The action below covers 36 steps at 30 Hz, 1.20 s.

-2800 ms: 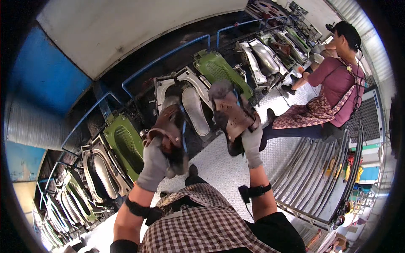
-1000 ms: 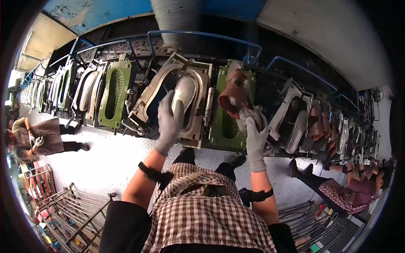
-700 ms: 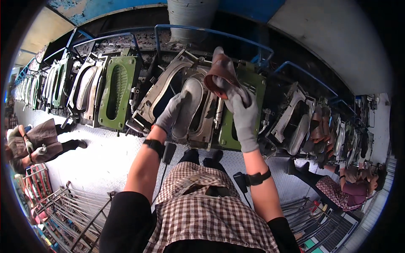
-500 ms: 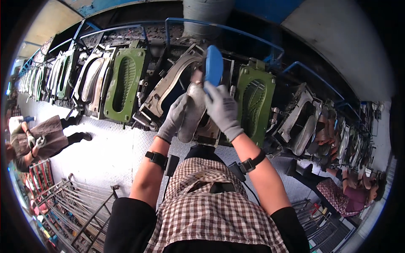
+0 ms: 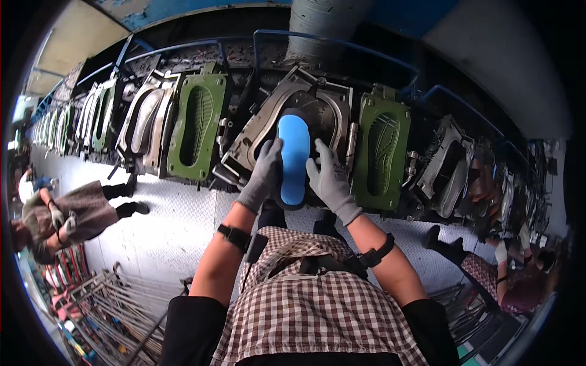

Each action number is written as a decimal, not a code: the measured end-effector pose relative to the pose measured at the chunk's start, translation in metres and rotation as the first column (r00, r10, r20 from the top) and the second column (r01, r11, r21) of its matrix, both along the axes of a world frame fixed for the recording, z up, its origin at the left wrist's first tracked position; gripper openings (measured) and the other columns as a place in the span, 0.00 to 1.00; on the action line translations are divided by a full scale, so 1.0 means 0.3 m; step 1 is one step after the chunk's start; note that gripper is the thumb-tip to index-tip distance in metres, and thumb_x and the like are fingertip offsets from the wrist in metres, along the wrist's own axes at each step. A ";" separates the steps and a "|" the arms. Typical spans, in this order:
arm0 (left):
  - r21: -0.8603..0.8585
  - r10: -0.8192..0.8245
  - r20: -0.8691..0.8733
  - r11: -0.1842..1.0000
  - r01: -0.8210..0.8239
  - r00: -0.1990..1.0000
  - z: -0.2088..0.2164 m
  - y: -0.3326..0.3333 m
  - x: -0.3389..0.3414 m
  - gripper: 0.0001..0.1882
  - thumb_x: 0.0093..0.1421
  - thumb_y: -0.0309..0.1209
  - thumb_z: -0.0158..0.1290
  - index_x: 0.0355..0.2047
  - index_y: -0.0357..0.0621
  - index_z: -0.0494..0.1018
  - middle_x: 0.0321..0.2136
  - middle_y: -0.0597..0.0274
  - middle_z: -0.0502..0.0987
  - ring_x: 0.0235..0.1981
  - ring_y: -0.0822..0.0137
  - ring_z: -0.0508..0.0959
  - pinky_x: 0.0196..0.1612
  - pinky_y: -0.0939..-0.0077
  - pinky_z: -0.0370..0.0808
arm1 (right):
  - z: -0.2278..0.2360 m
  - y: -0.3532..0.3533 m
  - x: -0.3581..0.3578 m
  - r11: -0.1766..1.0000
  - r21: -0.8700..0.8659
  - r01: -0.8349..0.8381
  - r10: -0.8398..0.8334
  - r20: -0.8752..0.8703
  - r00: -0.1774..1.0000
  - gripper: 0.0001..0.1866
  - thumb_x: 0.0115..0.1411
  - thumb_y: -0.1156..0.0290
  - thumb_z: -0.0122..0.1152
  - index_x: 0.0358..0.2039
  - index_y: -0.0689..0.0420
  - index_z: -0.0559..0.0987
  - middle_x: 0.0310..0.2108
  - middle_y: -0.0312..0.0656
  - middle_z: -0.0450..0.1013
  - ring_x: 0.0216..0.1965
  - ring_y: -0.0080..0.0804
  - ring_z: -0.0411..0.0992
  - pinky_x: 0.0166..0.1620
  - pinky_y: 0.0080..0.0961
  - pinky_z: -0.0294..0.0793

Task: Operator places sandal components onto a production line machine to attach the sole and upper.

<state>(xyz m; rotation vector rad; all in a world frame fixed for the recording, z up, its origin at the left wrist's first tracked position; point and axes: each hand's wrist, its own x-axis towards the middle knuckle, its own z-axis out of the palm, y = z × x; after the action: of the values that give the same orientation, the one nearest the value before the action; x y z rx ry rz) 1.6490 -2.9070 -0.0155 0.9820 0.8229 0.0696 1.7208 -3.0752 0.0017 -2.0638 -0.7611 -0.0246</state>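
Note:
A blue shoe sole (image 5: pixel 294 161) with a dark rim lies lengthwise in front of me, over the metal shoe last, which it now hides. My left hand (image 5: pixel 264 175), in a grey glove, grips the left edge of the sole with its fingers close together. On the other side my right hand (image 5: pixel 331 186), also gloved, is open, its thumb and fingers spread beside the right edge. Behind the sole stands an opened metal mould frame (image 5: pixel 265 116), its two curved halves tilted apart.
Green mould plates with sole-shaped hollows stand left (image 5: pixel 196 125) and right (image 5: pixel 381 152) of my hands. A blue rail (image 5: pixel 342 41) runs behind. One co-worker (image 5: pixel 67 210) stands at the left, another (image 5: pixel 503 274) at the right. A metal rack (image 5: pixel 116 305) is at the lower left.
The blue sole has come down from its raised, tilted position onto the last and now faces up. My right hand has loosened from it; my left has moved from the last to the sole's edge.

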 end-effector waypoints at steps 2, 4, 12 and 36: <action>-0.003 -0.073 -0.160 0.997 0.074 0.984 0.007 0.008 0.076 0.45 0.61 0.53 0.61 0.68 0.37 0.57 0.55 0.50 0.72 0.51 0.61 0.76 0.52 0.64 0.76 | -0.034 0.015 -0.011 0.969 -0.242 0.055 -0.017 0.155 0.988 0.33 0.63 0.64 0.64 0.64 0.64 0.66 0.41 0.58 0.77 0.40 0.42 0.78 0.45 0.36 0.78; -0.068 -0.109 0.048 0.991 0.112 0.993 0.024 0.027 0.095 0.43 0.60 0.43 0.65 0.68 0.38 0.57 0.55 0.51 0.73 0.53 0.62 0.75 0.53 0.65 0.76 | -0.071 0.036 0.002 0.878 -0.478 -0.029 -0.188 -0.400 0.897 0.34 0.63 0.65 0.64 0.65 0.66 0.65 0.38 0.57 0.78 0.38 0.40 0.79 0.41 0.35 0.78; 0.077 -0.256 0.235 0.967 0.245 0.938 0.033 0.010 0.194 0.47 0.60 0.32 0.66 0.73 0.43 0.52 0.63 0.56 0.69 0.58 0.66 0.73 0.58 0.71 0.74 | -0.008 0.034 -0.089 0.922 -0.215 0.322 -0.373 -0.272 0.887 0.19 0.57 0.71 0.67 0.48 0.58 0.73 0.25 0.42 0.73 0.29 0.38 0.76 0.35 0.38 0.75; 0.630 -0.364 0.326 0.772 0.087 0.873 0.316 -0.810 0.352 0.30 0.71 0.28 0.49 0.70 0.38 0.55 0.66 0.51 0.65 0.66 0.59 0.68 0.68 0.67 0.63 | -0.022 -1.555 0.466 0.016 -0.331 0.944 -0.988 0.138 0.066 0.39 0.52 0.51 0.72 0.58 0.63 0.73 0.49 0.53 0.76 0.51 0.53 0.75 0.53 0.44 0.74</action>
<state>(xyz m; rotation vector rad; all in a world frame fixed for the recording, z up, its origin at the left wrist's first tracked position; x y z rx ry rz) 1.7545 -3.1500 0.0793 1.5979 0.2429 0.3428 1.8605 -3.5416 -0.0049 -2.4719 1.0602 -0.5850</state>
